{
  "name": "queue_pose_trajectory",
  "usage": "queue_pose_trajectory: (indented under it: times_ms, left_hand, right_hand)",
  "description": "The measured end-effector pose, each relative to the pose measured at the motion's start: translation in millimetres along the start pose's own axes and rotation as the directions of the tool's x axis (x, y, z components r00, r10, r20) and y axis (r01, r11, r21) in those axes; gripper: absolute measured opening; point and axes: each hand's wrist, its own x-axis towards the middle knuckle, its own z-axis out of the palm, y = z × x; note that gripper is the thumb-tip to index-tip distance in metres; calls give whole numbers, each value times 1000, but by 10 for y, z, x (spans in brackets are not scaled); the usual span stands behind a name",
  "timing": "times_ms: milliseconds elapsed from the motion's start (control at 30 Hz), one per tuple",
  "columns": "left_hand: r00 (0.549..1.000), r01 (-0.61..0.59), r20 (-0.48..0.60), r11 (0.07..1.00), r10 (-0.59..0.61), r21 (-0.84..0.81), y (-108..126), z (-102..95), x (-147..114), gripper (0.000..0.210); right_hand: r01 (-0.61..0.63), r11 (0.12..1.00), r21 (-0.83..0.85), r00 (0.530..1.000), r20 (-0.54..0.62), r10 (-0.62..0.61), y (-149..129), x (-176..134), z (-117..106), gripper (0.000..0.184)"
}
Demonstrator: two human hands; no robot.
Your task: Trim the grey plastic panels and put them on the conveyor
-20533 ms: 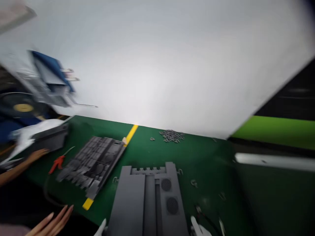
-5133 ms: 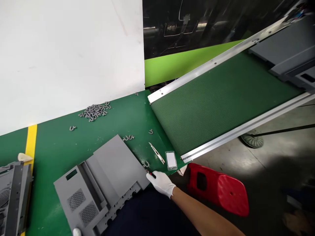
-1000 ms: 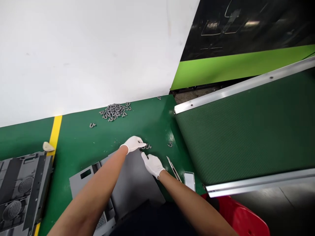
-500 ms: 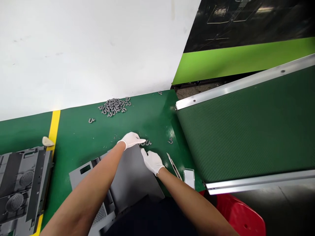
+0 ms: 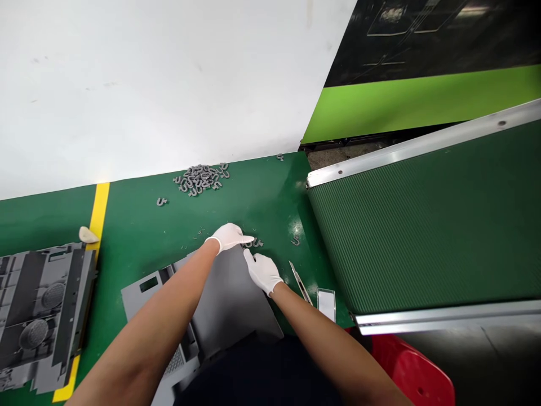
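Note:
A large grey plastic panel [image 5: 232, 299] lies in front of me, its near part hidden by my body and forearms. My left hand [image 5: 229, 237], in a white glove, is closed at the panel's far corner with the index finger pointing right; what sits under its fingers is hidden. At the right edge of the panel, my gloved right hand [image 5: 262, 273] is closed around the rim, thumb uppermost. Just past the left fingertip lie small grey U-shaped clips [image 5: 257, 243]. Another U-shaped clip [image 5: 295, 241] lies farther right.
A pile of grey clips [image 5: 202, 178] lies by the white wall [image 5: 147, 84]. Right of my hand are a utility knife [image 5: 301, 283] and a small clear box [image 5: 326, 305]. A ribbed green conveyor [image 5: 422, 225] stands at right, another grey moulded part [image 5: 46, 316] at left.
The camera view has shifted slightly, so the scene sits a little differently. Both hands stay at the panel's far corner and right edge, with hardly any movement.

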Motion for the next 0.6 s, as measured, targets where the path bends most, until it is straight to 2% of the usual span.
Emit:
queue_pose_trajectory:
  times_ms: [167,400,600]
  left_hand:
    - [1000,-5,-4,999,5,-33,-13,14,-15,56]
    - [992,-114,43,986,120,-122,-59,55,-3,51]
    - [989,-128,51,983,135,-134,-102,96,72,51]
  right_hand:
    - [10,1000,-24,1000,21,-9,-47,48,-40,82]
    - [-23,999,-28,997,76,25,-89,89,-69,85]
    - [-21,999,-43,996,85,25,-71,154,-43,86]
